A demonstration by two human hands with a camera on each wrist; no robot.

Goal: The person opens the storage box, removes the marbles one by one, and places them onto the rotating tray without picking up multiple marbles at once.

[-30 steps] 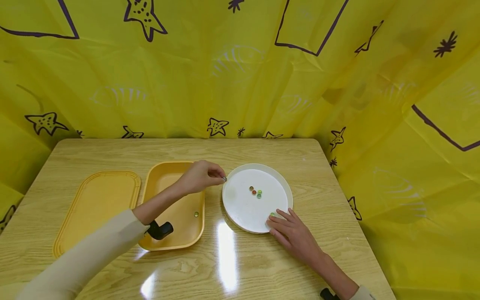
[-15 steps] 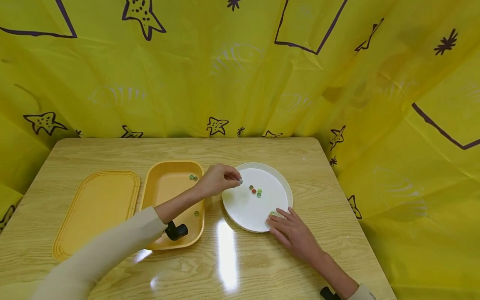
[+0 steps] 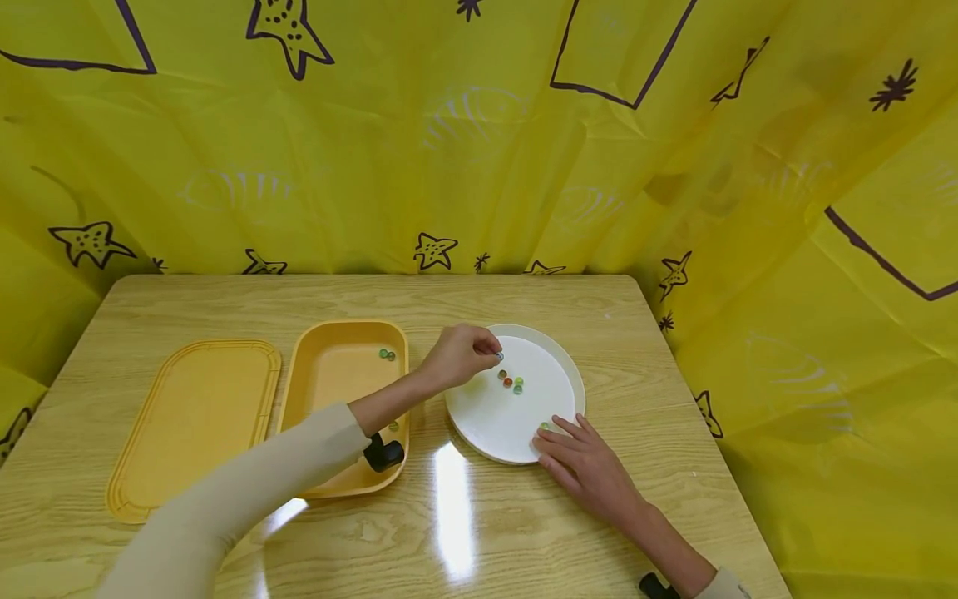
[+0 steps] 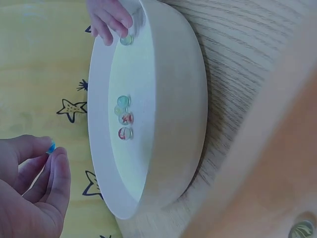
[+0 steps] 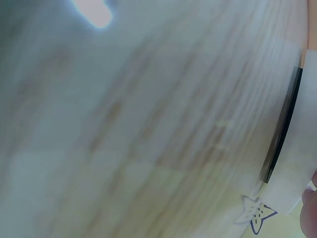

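Note:
My left hand (image 3: 460,358) pinches a small blue marble (image 4: 51,147) between thumb and fingertips, over the far left part of a round white tray (image 3: 486,424). Several marbles sit close together near the tray's middle, among them a red one (image 3: 507,383) and a teal one (image 3: 517,389). At the tray's near right rim lies my right hand (image 3: 587,470), its fingers reaching over the edge. Beside those fingertips is a yellow-green marble (image 3: 544,426); whether they touch it I cannot tell. The right wrist view shows mostly tabletop and a bit of finger.
Left of the tray stands a yellow-orange container (image 3: 329,366), partly under my left forearm. Two marbles (image 3: 384,353) lie at its far right corner and a green one (image 3: 393,425) by its right wall. A matching lid (image 3: 195,424) lies farther left. Yellow curtains surround the table.
My left hand has moved right with the marble, from the gap beside the container to over the white tray. My right hand and the marbles in the tray have stayed put.

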